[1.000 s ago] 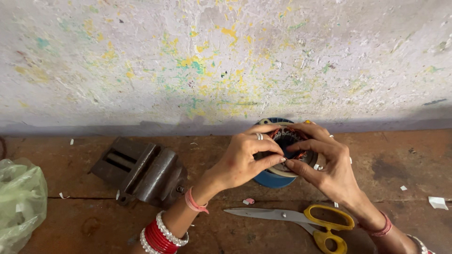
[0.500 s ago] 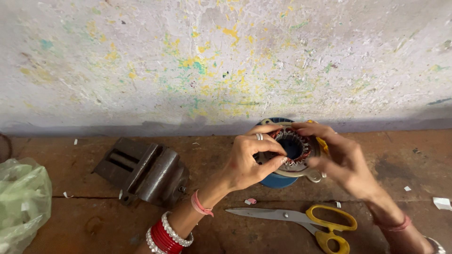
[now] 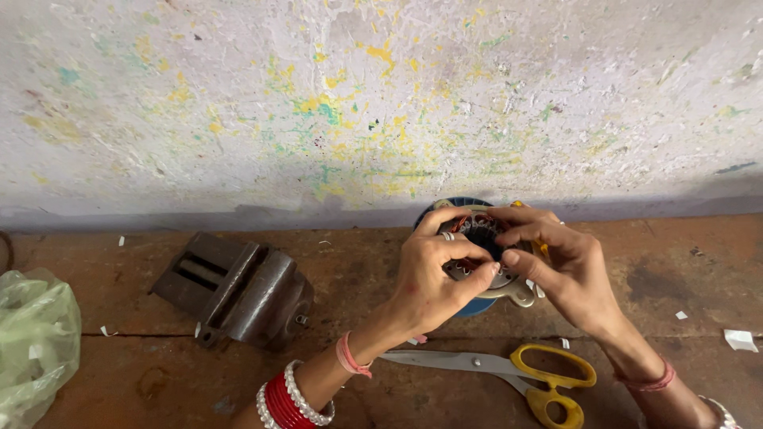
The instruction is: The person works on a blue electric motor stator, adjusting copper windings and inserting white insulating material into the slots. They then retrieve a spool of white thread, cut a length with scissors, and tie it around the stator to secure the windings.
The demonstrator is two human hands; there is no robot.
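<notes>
While both hands work at the far edge of the bench (image 3: 119, 381), the round motor stator (image 3: 482, 238) sits between them, up against the paint-spattered wall (image 3: 318, 95). Left hand (image 3: 433, 274) pinches at its inner ring, fingers curled over the near rim. Right hand (image 3: 560, 266) grips the right side, thumb and fingertips closed on the ring. Stator rests on a blue round container (image 3: 475, 306); contents hidden under it. Yellow-handled scissors (image 3: 509, 373) lie flat on the bench just near of the hands, untouched. Iron vise (image 3: 238, 290) lies well left. Green plastic bag (image 3: 32, 342) at far left edge, crumpled; can't tell what's inside.
</notes>
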